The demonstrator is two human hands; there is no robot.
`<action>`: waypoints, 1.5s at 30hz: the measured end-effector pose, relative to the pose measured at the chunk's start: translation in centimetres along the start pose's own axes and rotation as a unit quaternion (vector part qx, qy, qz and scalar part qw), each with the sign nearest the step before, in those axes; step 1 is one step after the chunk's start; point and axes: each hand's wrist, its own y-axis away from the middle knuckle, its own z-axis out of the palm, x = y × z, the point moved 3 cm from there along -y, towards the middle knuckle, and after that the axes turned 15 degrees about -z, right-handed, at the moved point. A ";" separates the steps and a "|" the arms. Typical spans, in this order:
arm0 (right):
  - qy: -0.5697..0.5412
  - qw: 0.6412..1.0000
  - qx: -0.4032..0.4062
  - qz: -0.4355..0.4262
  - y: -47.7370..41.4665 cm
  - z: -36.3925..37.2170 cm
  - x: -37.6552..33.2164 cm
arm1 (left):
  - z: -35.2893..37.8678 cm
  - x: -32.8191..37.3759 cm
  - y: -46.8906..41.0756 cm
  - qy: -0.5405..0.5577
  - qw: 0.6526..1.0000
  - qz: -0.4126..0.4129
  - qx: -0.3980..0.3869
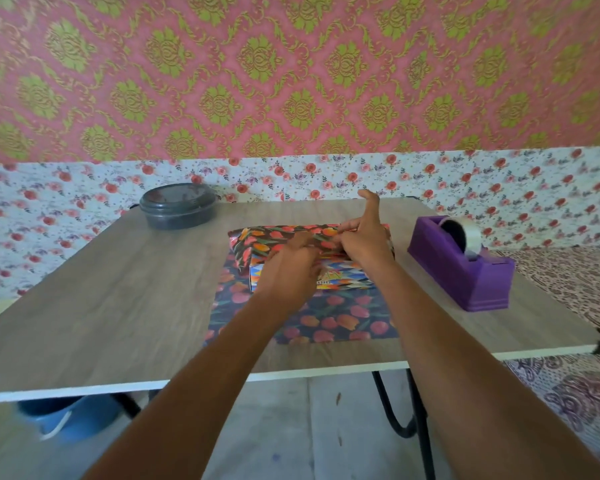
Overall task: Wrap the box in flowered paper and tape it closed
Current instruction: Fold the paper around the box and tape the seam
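A box (343, 280) with a bright zigzag pattern lies on a dark sheet of flowered paper (326, 320) in the middle of the table. The far part of the paper (253, 242) is folded over the box's top. My left hand (288, 268) rests on the box and the folded paper edge, fingers bent. My right hand (361, 237) pinches the folded paper edge on top of the box, with its index finger pointing up. The front side of the box is uncovered.
A purple tape dispenser (465, 271) with a roll of clear tape stands at the table's right. A dark round lidded container (179, 206) sits at the back left. The wooden table (101, 299) ends in a white front edge. A blue tub (66, 417) is under it.
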 end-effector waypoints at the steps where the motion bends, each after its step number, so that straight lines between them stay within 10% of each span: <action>1: -0.007 1.000 -0.009 0.010 -0.2 0.1 0.1 | -0.3 -0.2 0.4 -0.032 0.999 0.019 0.021; 22: -0.025 0.988 -0.128 0.079 -0.5 -0.1 -1.4 | -0.8 -1.5 -0.3 0.012 0.998 -0.054 -0.044; 45: 0.255 0.913 -0.300 0.109 -4.2 2.7 -3.7 | 0.1 -2.2 -1.5 0.066 0.990 -0.095 -0.079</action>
